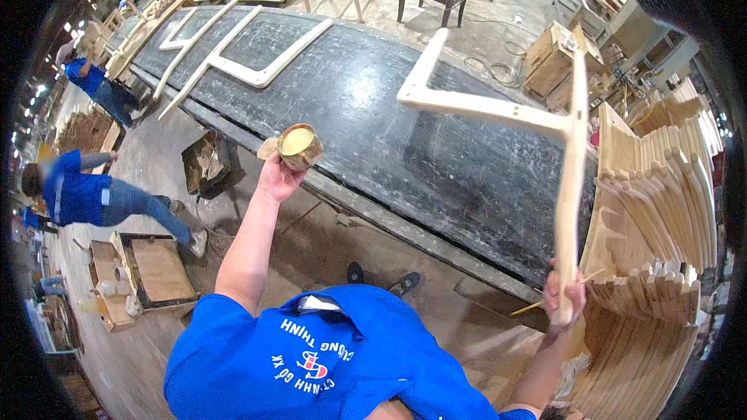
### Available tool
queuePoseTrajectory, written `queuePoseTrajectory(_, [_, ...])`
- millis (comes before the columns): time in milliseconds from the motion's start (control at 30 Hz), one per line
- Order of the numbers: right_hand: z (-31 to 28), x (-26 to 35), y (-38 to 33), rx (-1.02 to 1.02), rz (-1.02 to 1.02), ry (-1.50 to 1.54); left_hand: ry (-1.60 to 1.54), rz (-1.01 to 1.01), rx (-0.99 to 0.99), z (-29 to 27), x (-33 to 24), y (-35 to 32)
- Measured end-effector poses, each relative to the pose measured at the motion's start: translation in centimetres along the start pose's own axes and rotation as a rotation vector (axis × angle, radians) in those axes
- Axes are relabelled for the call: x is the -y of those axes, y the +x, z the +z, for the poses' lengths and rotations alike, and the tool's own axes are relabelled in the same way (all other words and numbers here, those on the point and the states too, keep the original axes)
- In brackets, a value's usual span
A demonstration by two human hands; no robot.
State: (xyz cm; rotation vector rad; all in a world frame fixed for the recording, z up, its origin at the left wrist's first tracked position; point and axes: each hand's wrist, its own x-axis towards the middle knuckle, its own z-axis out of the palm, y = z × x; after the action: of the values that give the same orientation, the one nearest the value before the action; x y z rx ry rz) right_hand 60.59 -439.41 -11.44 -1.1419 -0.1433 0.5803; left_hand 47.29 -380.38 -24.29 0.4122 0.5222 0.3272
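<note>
The left hand (282, 179), near the middle of the frame, is curled around a tin (299, 148) with something yellow inside, tilted so its mouth shows. A pale piece (267, 148) sits against the tin's left side; I cannot tell what it is. The hand is just over the near edge of a black table (358, 105).

At lower right, the right hand (565, 295) is closed around the lower end of a wood frame (574, 148). The frame stretches up the right side of the picture, its crossbar reaching left above the table to a bent arm at upper centre. Whether it touches the tabletop is unclear. A thin stick (529, 308) shows on both sides of the right hand; I cannot tell whether it is gripped.

Two more frames, one nearer (266, 75) and one farther (194, 40), lie on the table at upper left. Stacked wood parts (657, 194) fill the right edge, with a box (556, 62) above them. Two co-workers in blue, one nearer (82, 187) and one farther (89, 78), are at the left.
</note>
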Motion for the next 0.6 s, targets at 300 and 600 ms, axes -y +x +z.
queuePoseTrajectory(300, [-17.9, -9.1, -0.6, 0.025, 0.333, -1.195, 0.076, 0.058, -0.185, 0.3, 5.2, -1.6])
queuePoseTrajectory(600, [-5.1, 2.1, 15.7, -0.045, -0.070, -0.791, 0.140, 0.013, -0.040, 4.1, 12.6, 1.1])
